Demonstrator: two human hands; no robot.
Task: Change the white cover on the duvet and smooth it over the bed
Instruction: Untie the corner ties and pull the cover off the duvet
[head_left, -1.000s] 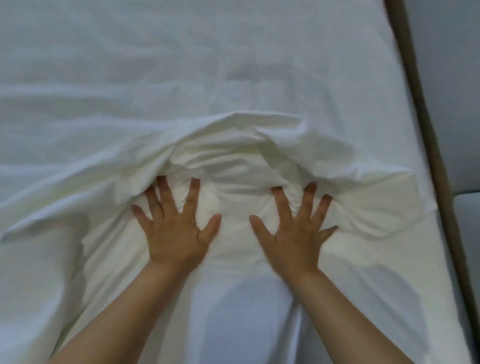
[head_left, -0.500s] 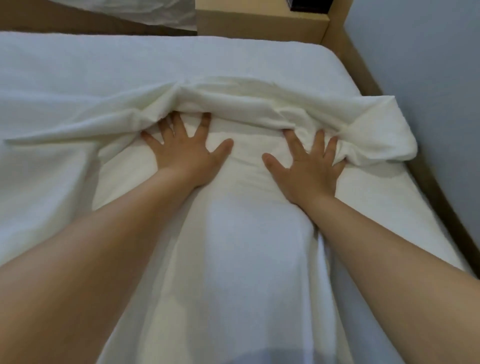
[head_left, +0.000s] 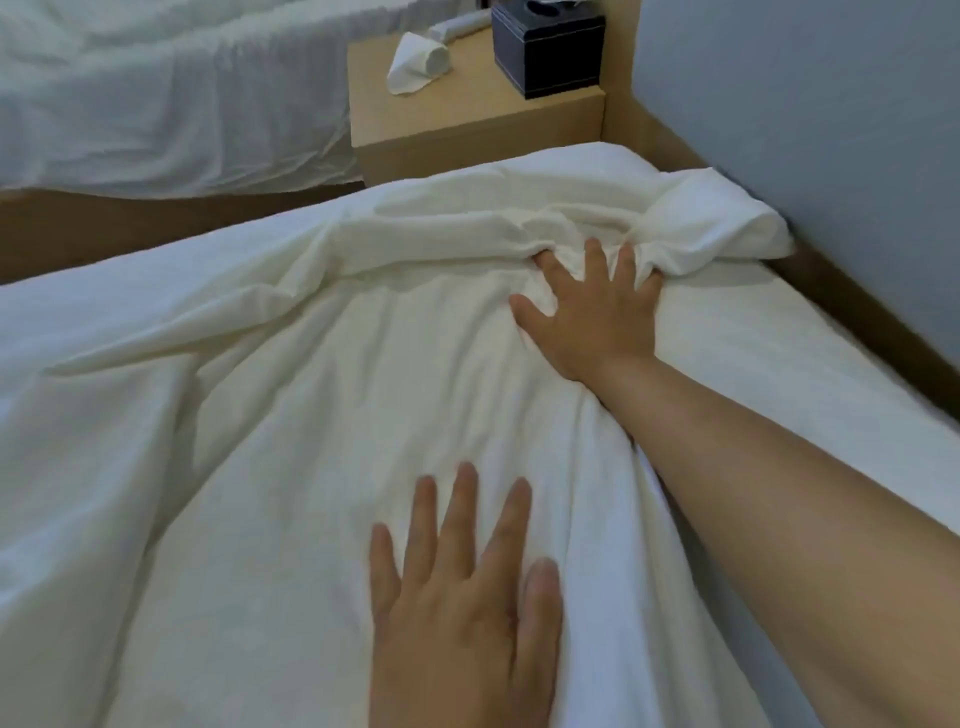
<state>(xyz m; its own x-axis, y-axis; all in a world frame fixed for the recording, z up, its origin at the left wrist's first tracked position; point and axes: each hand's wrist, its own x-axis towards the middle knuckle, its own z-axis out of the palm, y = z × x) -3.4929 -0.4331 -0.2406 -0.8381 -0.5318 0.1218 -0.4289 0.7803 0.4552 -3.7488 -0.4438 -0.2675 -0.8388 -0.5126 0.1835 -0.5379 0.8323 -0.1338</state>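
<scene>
The white duvet cover (head_left: 291, 415) lies creased over the bed (head_left: 753, 332), with a bunched ridge of fabric (head_left: 467, 228) running across near the far end. My right hand (head_left: 592, 312) is stretched far forward, fingers spread, pressing flat into the cloth at that ridge; its fingertips are partly buried in the folds. My left hand (head_left: 462, 587) lies flat on the cover close to me, fingers straight and together.
A wooden bedside table (head_left: 467, 119) stands past the bed's far end, with a dark box (head_left: 548, 49) and a crumpled white cloth (head_left: 415, 65) on it. A second bed with white bedding (head_left: 156, 93) is at far left. A blue-grey wall (head_left: 831, 130) runs along the right.
My right hand has pushed the bunched cover further toward the far end. My left hand has come back toward me and now rests flat near the bottom. The view has tilted up.
</scene>
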